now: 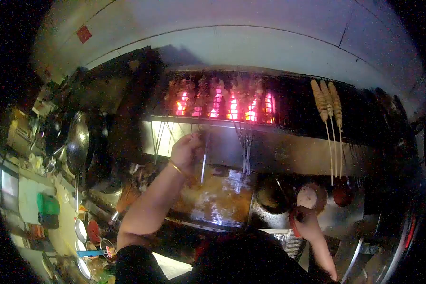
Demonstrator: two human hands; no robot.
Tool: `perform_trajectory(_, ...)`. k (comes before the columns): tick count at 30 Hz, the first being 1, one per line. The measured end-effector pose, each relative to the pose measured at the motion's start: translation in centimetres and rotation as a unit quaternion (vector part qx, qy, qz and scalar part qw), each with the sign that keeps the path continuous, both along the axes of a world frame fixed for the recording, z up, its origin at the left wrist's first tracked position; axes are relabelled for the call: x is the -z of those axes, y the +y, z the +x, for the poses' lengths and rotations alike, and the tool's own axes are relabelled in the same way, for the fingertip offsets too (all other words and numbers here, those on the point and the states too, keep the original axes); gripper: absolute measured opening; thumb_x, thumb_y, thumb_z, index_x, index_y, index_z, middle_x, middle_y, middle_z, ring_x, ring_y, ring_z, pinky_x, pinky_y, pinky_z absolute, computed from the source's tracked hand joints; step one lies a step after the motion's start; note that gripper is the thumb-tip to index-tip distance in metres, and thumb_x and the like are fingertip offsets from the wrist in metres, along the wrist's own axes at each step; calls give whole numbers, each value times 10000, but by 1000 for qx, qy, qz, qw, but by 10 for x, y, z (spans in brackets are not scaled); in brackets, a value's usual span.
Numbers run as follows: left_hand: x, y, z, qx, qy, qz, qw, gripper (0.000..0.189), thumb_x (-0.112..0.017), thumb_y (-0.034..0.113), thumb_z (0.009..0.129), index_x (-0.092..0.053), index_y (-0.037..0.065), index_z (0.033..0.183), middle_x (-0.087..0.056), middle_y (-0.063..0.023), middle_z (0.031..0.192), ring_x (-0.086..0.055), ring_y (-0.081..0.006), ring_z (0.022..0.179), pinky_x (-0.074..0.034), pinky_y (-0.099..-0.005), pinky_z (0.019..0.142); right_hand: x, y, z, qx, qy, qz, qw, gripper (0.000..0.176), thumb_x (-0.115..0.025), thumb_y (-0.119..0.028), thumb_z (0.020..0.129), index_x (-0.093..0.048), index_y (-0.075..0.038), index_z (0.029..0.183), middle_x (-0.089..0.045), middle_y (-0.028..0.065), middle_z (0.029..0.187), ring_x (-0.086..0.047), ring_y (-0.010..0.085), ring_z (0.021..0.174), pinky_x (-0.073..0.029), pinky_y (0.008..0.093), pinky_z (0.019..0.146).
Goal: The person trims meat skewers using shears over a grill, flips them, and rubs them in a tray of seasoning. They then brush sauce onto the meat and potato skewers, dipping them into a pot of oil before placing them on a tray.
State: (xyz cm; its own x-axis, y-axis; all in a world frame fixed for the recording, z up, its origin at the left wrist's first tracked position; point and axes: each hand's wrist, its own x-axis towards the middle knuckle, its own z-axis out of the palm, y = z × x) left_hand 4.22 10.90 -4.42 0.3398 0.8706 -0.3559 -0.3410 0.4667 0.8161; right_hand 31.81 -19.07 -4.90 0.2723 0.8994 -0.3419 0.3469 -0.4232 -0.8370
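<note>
My left hand (pixel 188 147), with a gold bracelet at the wrist, is closed at the front edge of a glowing grill, around the handle end of a skewer. Several meat skewers (pixel 203 97) lie across the red-hot slots, their thin metal handles (pixel 245 146) hanging over the front edge. My right hand (pixel 307 226) is at the counter, just in front of a bowl of white powder (pixel 307 196). Its fingers are curled and in shadow. A red edge (pixel 294 225) shows beside them; what they hold I cannot make out.
Three pale spiral-shaped skewers (pixel 331 104) rest on the grill's dark right part. Near the powder stand a dark round pot (pixel 272 196) and a bowl of red seasoning (pixel 343 196). A stained metal tray (pixel 213 196) lies below the grill. At left hangs a wok (pixel 78 144).
</note>
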Motion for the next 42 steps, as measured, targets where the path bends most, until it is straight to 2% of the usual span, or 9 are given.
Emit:
perform_trajectory(4,-28,-10,1,-1,123,5,992,92,-537,70,778,-528,118,856,-468,34,648,-351,-54,441,-252,-196,372,25,-12,3,5,-47,125,991,195,-612,-150,760,-576,24,840,-592,82,697,-523,152,636,-442,305,612)
perform_trajectory(6,-30,-15,4,-18,135,24,990,46,-555,132,802,-516,122,825,-469,36,651,-350,-54,438,-245,-196,364,6,-5,0,12,29,32,999,204,-621,-155,748,-576,21,840,-595,82,718,-531,154,661,-442,307,620)
perform_trajectory(10,-29,-16,8,-33,141,20,989,135,-568,238,835,-502,130,791,-465,41,629,-337,-53,412,-233,-193,345,17,-4,1,-2,-39,115,993,139,-605,-171,734,-606,-73,833,-598,33,680,-561,154,592,-461,322,546)
perform_trajectory(14,-29,-15,-1,25,86,8,996,176,-527,193,840,-533,102,991,-447,36,599,-337,-62,387,-263,-200,325,0,6,12,-29,-15,29,999,345,-668,-161,699,-554,-15,990,-616,102,867,-577,178,734,-465,293,694)
perform_trajectory(17,-32,-24,-10,45,30,20,998,189,-493,202,860,-501,105,1022,-436,32,577,-323,-65,366,-249,-204,312,-9,33,12,-20,-6,116,993,412,-685,-167,692,-530,-24,1046,-605,100,894,-577,175,755,-463,283,721)
perform_trajectory(25,-55,-58,-33,139,-95,50,985,199,-555,267,850,-511,106,958,-415,18,554,-277,-67,361,-203,-194,318,-69,128,-16,-144,-8,139,980,288,-676,-118,737,-522,-34,966,-559,37,776,-525,113,721,-438,263,659)
perform_trajectory(30,-59,-73,-45,159,-122,44,979,178,-574,225,838,-539,69,914,-444,-9,549,-311,-59,373,-202,-193,322,-78,149,-31,-178,229,155,944,278,-651,-83,754,-502,10,970,-533,12,773,-497,74,697,-425,230,650)
perform_trajectory(37,-59,-75,-53,171,-103,51,979,192,-583,204,832,-541,50,938,-471,-18,571,-330,-55,373,-221,-180,330,-74,159,-42,-185,315,143,920,257,-636,-44,761,-499,20,969,-528,10,788,-499,69,710,-422,219,659)
perform_trajectory(42,-57,-75,-53,182,-128,36,974,183,-569,176,840,-540,38,957,-477,-23,579,-331,-58,374,-222,-180,334,-89,162,-50,-221,97,197,950,231,-638,-22,753,-513,5,945,-531,7,791,-497,66,716,-423,217,658)
